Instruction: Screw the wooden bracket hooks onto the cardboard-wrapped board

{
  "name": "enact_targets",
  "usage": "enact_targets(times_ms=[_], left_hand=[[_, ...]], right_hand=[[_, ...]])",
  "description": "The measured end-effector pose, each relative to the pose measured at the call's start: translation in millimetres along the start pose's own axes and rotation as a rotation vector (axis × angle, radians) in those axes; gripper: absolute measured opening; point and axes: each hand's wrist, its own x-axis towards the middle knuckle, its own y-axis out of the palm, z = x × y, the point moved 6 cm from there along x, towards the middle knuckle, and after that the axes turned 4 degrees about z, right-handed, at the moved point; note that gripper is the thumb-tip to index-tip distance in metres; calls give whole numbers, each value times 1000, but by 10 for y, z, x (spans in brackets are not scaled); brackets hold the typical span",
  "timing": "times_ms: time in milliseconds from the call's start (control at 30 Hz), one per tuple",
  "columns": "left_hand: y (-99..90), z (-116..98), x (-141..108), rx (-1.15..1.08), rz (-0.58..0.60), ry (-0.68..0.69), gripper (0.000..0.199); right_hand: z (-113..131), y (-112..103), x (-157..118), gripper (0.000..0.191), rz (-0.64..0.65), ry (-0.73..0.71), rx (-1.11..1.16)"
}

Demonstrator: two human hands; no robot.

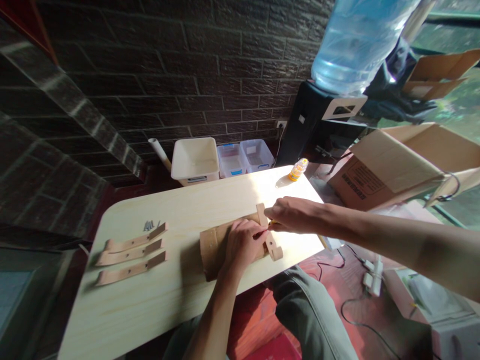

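My left hand (242, 242) lies over a brown cardboard-like block (212, 250) on the table. Its thumb and forefinger close together at the edge of a curved wooden hook piece (275, 248); whatever is between them is too small to name. My right hand (290, 215) is closed around a small tool with a yellow-orange part (273, 222), mostly hidden by the fingers, its end meeting the left fingertips. The wooden piece lies across the block's right end, with dark holes and a curled lower end. Three similar wooden pieces (132, 258) rest at the table's left, beside several small dark screws or nails (149, 225).
A bottle with orange contents (298, 170) stands at the pale table's (180, 207) far right corner. Behind are a cream bin (195, 157) and two clear plastic boxes (243, 156). A water dispenser (305, 120) and an open cardboard box (378, 170) stand to the right.
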Motion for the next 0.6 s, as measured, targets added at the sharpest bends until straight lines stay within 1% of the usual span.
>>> enact_targets(times_ms=[167, 233, 300, 400, 500, 600], left_hand=[[-6, -2, 6, -3, 6, -13, 9], [-9, -4, 9, -11, 5, -15, 9], [-15, -10, 13, -16, 1, -13, 10], [-29, -20, 15, -20, -4, -12, 9], [-38, -22, 12, -24, -2, -19, 8], [-35, -20, 6, -26, 2, -19, 8]], right_hand=[[-80, 120, 3, 25, -6, 72, 18], [-69, 133, -12, 28, -25, 29, 11], [-34, 118, -30, 29, -60, -57, -5], [7, 82, -39, 21, -86, -147, -36], [12, 66, -19, 13, -66, -161, -24], [-13, 71, 4, 13, -49, -138, 13]])
